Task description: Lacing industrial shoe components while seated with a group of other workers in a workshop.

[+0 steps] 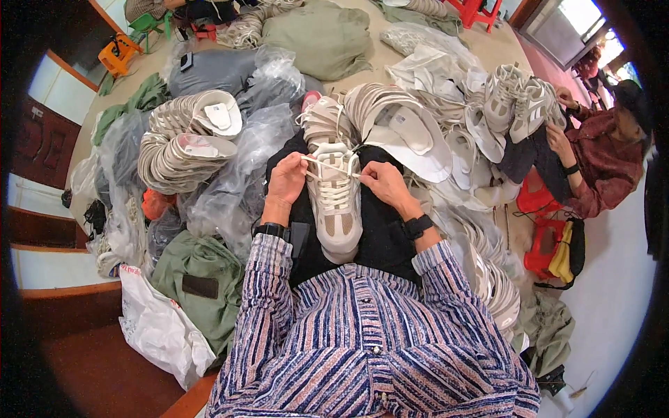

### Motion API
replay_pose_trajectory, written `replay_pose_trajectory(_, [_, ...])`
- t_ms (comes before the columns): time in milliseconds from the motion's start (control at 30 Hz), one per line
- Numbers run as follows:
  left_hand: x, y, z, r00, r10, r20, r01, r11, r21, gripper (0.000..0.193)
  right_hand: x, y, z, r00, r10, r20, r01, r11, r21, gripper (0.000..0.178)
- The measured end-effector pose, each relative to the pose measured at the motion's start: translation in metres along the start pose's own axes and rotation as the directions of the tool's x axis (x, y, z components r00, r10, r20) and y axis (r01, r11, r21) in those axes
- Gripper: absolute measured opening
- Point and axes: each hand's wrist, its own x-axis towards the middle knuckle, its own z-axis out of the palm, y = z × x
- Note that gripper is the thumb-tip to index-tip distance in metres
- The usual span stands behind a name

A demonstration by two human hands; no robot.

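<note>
On my lap lies a beige and white sneaker upper, its rounded toe toward me and cream laces zigzagging up the front. My left hand, at the left of the collar, is closed in a pinch on one end of the lace. At the other side my right hand pinches the lace too, with its fingers closed. Between both hands a lace strand runs across the top of the tongue. Just beyond the sneaker, a nested stack of beige uppers touches a larger stack of pale uppers.
More nested uppers lie at left on clear plastic bags. Green sacks and a white bag are at lower left. At right a co-worker handles similar shoes. Red stools stand nearby.
</note>
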Motion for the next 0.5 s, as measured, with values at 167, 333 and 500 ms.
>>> replay_pose_trajectory(167, [-0.001, 0.004, 0.003, 0.995, -0.044, -0.086, 0.049, 0.997, 0.059, 0.019, -0.002, 0.002, 0.002, 1.0, -0.002, -0.022, 0.002, 1.0, 0.018, 0.018])
replay_pose_trajectory(333, [0.001, 0.012, 0.005, 0.993, -0.118, -0.022, 0.119, 0.941, 0.317, 0.018, 0.002, -0.001, 0.0, 0.999, 0.054, 0.007, -0.054, 0.998, 0.014, 0.018])
replay_pose_trajectory(500, [-0.002, 0.007, 0.011, 0.982, -0.166, -0.085, 0.186, 0.92, 0.346, 0.012, -0.002, 0.0, -0.003, 1.0, 0.023, -0.002, -0.023, 1.0, 0.008, 0.018])
